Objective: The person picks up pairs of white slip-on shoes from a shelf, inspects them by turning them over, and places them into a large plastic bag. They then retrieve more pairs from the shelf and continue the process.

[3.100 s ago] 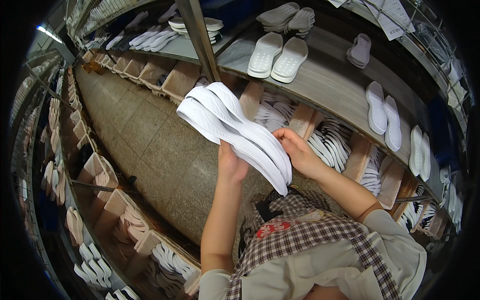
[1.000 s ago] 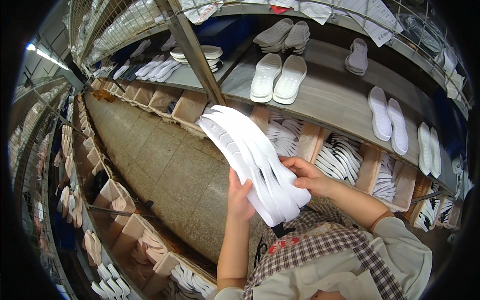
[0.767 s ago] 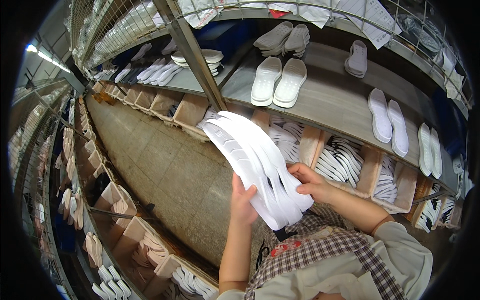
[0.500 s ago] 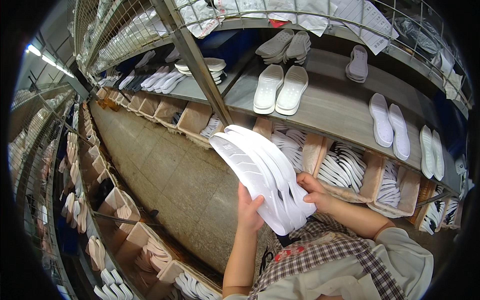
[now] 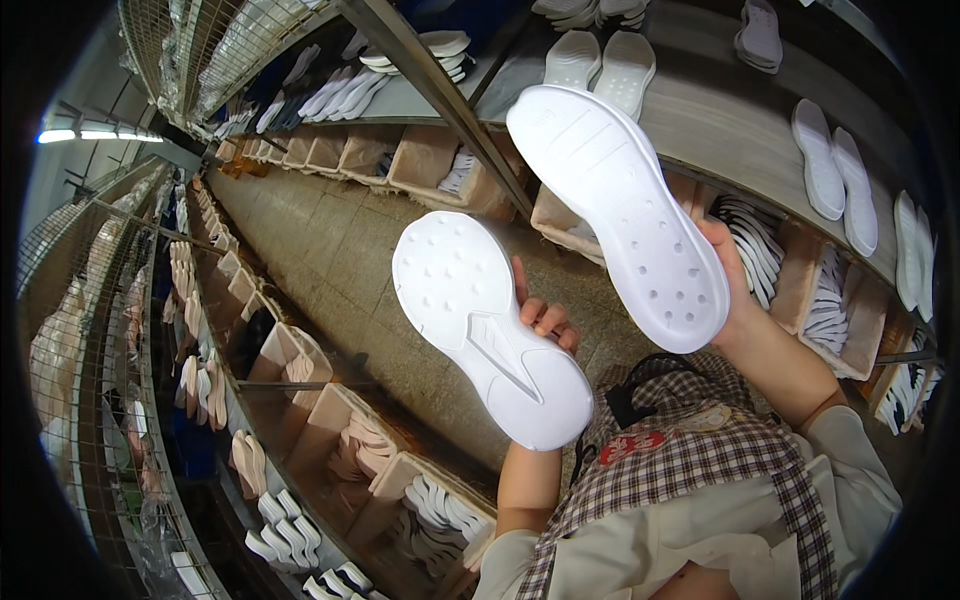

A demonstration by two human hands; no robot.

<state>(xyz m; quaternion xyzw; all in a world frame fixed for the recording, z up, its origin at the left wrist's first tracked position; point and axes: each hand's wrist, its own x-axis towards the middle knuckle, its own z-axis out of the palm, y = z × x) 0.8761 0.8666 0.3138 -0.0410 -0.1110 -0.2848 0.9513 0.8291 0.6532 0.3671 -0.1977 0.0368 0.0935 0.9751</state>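
My left hand (image 5: 548, 322) grips a white shoe sole (image 5: 470, 318) by its edge. The face turned up has round dimples at the wide end and a long groove in the middle; my fingers curl over its right side. In my right hand (image 5: 732, 268) is another white shoe sole (image 5: 625, 205), tilted, its inner face showing small holes toward the heel. Part of that hand is hidden behind the sole. The two soles are held apart over the aisle. Just behind the right one, a pair of white soles (image 5: 622, 75) stands on the grey shelf (image 5: 690, 120).
More sole pairs (image 5: 835, 185) lie along the right shelf. Under it, cloth-lined bins (image 5: 860, 325) hold striped stacks of soles. A metal post (image 5: 440, 85) rises by the shelf. At left, a rack holds bins (image 5: 345, 425) of pinkish and white soles. A tiled floor (image 5: 330, 250) runs between.
The bundle of white soles held in both hands has been parted: one sole is now in each hand, the left one turned over. The view has shifted and the shelf sits higher.
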